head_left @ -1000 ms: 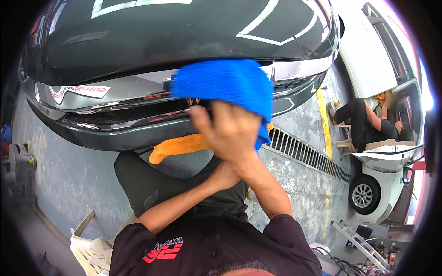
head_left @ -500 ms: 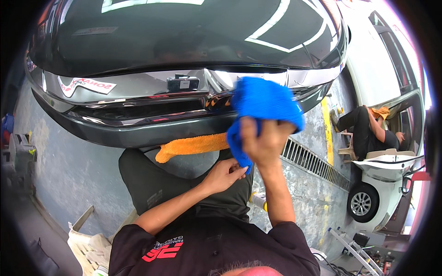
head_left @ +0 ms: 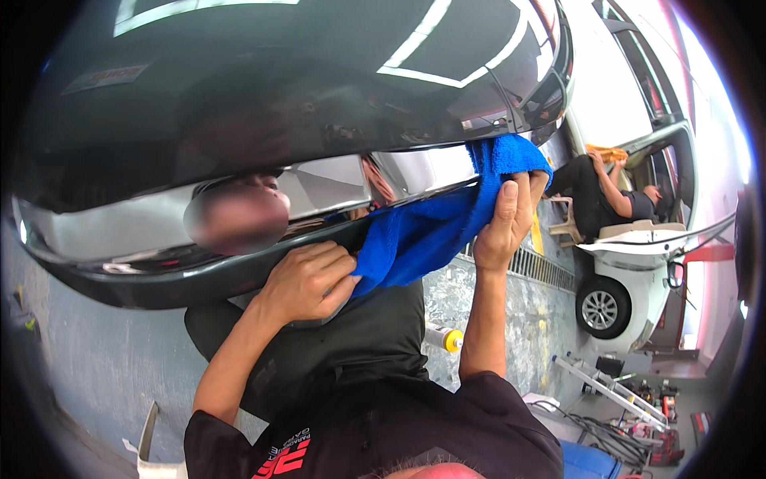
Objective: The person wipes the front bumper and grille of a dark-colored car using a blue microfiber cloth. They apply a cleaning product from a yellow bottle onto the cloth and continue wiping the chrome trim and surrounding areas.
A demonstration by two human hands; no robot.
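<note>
A blue microfibre cloth (head_left: pixel 431 235) stretches between my two hands along the front of a dark grey car (head_left: pixel 263 72). My right hand (head_left: pixel 511 215) has its fingers tucked in the cloth's bunched upper end, thumb on the outside, and presses it to the right end of the shiny chrome trim (head_left: pixel 327 185) below the bonnet. My left hand (head_left: pixel 311 275) rests at the bumper (head_left: pixel 152 291), its fingers curled and closed on the cloth's lower left corner. Some of the right fingertips are hidden by the cloth.
At the right, a person (head_left: pixel 614 188) with an orange cloth (head_left: pixel 608 153) sits by a white car's open door. A yellow-capped bottle (head_left: pixel 444 337) stands beside my leg. A floor grating (head_left: pixel 542 271), a ladder (head_left: pixel 610 391) and coiled hoses (head_left: pixel 594 435) lie to the right.
My right hand has brought the cloth from in front of the grille rightward onto the trim. My left hand has risen to the bumper, still on the cloth. The orange cloth on my lap is out of sight.
</note>
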